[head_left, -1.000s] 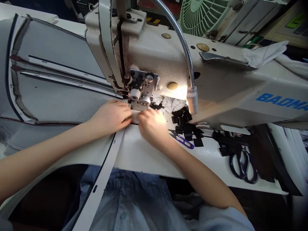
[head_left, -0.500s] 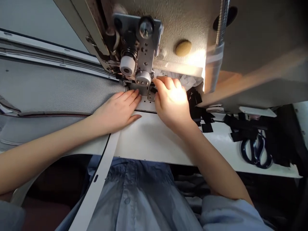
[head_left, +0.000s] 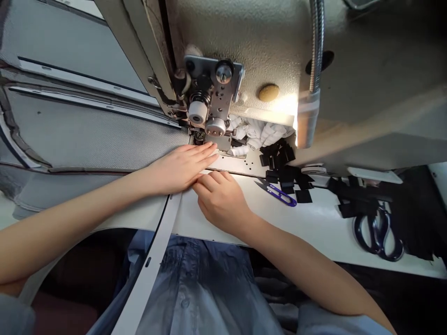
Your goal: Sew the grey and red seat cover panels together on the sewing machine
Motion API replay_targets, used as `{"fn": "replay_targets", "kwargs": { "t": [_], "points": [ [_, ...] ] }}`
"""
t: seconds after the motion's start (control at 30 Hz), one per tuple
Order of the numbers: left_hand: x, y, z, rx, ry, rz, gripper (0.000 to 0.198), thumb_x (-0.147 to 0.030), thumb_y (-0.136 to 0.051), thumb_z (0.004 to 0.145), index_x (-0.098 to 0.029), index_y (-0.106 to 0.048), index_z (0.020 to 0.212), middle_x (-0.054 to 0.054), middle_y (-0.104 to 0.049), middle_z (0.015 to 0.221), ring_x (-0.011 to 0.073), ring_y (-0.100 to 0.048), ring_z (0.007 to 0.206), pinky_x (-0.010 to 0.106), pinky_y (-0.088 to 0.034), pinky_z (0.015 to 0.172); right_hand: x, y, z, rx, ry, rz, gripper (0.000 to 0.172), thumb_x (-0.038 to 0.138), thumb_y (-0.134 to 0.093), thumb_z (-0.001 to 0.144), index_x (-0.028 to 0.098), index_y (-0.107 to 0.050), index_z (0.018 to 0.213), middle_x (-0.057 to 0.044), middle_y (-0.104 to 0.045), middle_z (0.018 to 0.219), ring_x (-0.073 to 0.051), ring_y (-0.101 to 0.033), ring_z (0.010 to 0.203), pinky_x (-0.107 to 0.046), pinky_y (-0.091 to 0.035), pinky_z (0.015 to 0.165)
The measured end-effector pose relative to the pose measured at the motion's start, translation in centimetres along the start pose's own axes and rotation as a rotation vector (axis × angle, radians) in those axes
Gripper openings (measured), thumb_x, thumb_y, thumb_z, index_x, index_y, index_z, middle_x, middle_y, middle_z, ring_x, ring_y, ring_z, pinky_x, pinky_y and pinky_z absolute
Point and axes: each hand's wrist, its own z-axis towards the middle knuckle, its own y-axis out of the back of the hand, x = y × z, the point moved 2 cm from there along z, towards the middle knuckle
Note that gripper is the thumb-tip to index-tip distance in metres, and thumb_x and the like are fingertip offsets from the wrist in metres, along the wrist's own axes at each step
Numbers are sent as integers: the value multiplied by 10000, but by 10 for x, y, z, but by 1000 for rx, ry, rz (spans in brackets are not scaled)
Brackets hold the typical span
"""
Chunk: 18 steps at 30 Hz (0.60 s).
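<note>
My left hand (head_left: pixel 186 168) lies flat, fingers stretched out together, by the presser area of a sewing machine (head_left: pixel 214 107). Its wrist and palm rest by the edge of grey mesh fabric (head_left: pixel 115 142). From beneath this hand a long white strip (head_left: pixel 146 284) with a dark edge and slots runs down over the table edge to my lap. Close against the left hand's thumb side, my right hand (head_left: pixel 221 197) has its fingers curled in a pinch. What sits between those fingertips is hidden.
Purple thread snips (head_left: pixel 279 193) lie on the white table (head_left: pixel 314 228), right of my right hand. Black fabric pieces (head_left: pixel 286 174) and dark-handled scissors (head_left: pixel 379 235) are farther right. White crumpled scraps (head_left: pixel 261 132) sit behind the needle area. A lamp (head_left: pixel 309 116) hangs above.
My right hand has moved left and toward me, from beside the needle area to my left hand. The snips and white scraps now show. The whole view has shifted slightly.
</note>
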Motion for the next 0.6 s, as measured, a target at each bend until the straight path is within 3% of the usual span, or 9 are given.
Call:
{"fn": "replay_targets", "kwargs": {
  "t": [0.17,0.3,0.43,0.6],
  "points": [
    [-4,9,-4,-71,10,2,500,-220,-305,1013,-143,-447,1486,102,-375,1597,230,-345,1479,412,-328,1163,0,-2,0,-61,12,47,258,133,-430,943,130,-681,1001,-90,-685,977,-225,-524,840,-370,-398,743],
    [-2,34,-18,-200,232,99,422,-273,-417,981,-185,-577,1362,106,-604,1390,295,-539,1269,457,-447,1006,5,-7,-2,-94,50,140,409,95,-423,931,81,-585,1307,-134,-663,1244,-238,-558,1081,-367,-458,848],
    [7,43,-27,-82,288,176,340,-326,-518,905,-213,-664,1192,104,-672,1206,328,-598,1084,470,-492,865,11,-17,-1,-35,145,175,463,96,-468,920,80,-537,1377,-165,-576,1411,-260,-475,1313,-389,-470,950],
    [16,31,-27,-99,300,89,388,-289,-479,905,-173,-623,1246,99,-630,1296,318,-559,1155,482,-487,976,13,-19,5,55,147,153,396,141,-489,943,71,-594,1318,-175,-602,1379,-282,-496,1284,-406,-490,917]
  ]
}}
